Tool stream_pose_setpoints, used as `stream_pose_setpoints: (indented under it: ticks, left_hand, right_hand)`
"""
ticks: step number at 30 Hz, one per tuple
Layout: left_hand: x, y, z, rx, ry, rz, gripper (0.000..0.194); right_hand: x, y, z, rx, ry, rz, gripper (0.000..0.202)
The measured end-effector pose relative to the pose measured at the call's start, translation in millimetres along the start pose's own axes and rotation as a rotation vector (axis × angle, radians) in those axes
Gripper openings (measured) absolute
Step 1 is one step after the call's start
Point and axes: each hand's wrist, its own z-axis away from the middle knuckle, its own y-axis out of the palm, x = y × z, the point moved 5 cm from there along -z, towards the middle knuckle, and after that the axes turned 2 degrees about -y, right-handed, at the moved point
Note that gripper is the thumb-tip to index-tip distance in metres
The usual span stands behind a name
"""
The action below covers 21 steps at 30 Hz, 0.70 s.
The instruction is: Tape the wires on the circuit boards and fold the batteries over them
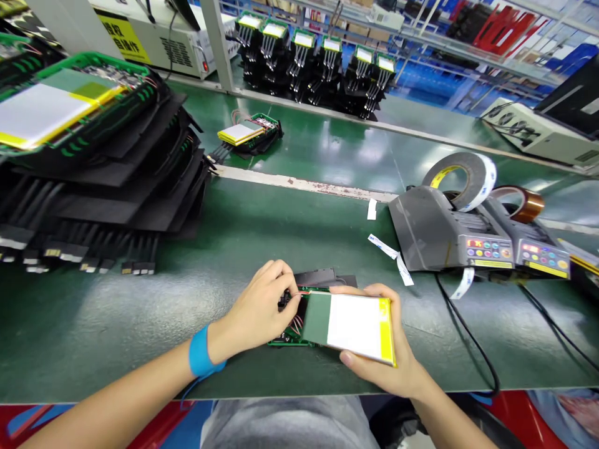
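Note:
My right hand (390, 349) grips a flat battery pack (355, 325) by its long edges, the thumb below and fingers above. The pack has a white face, a grey-green end and yellow tape at the right. Under its left end lies a green-edged circuit board unit (285, 340) with thin red and black wires. My left hand (266, 305), a blue wrist strap (200, 352) on its wrist, pinches at the board's upper left beside a thin red wire. Its fingertips hide what they hold, if anything. A black flap (318, 276) shows behind the board.
Stacked black units (116, 181) with batteries and cables fill the left. One similar unit (250, 132) lies farther back. Two tape dispensers (449, 231) stand at right, with white tape strips (384, 247) beside them. Black cables (472, 343) run toward the front edge.

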Motion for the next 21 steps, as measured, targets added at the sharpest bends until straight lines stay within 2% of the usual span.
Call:
stream_pose_setpoints:
  ticks: [5,11,15,18,21]
  left_hand:
    - [1,-3.2,3,0.03,-0.011,0.009,0.005]
    - [-10,-16.1,21,0.157,0.206,-0.135,0.029]
    - [-4,-14.1,23,0.284,0.12,-0.138,0.064]
    - [3,-9.8,19,0.323,0.069,-0.147,0.06]
    - [7,-7.4,16,0.337,0.053,-0.14,0.057]
  right_hand:
    - [-16,-4,6,0.002,0.06,-0.088,0.061]
    - [-14,-5,3,0.049,0.051,-0.092,0.061]
    - [-14,-11,2,0.02,0.026,-0.063,0.061]
    - [-16,-18,5,-0.049,0.01,0.023,0.063]
    - [-18,-21,9,-0.053,0.006,0.042,0.07]
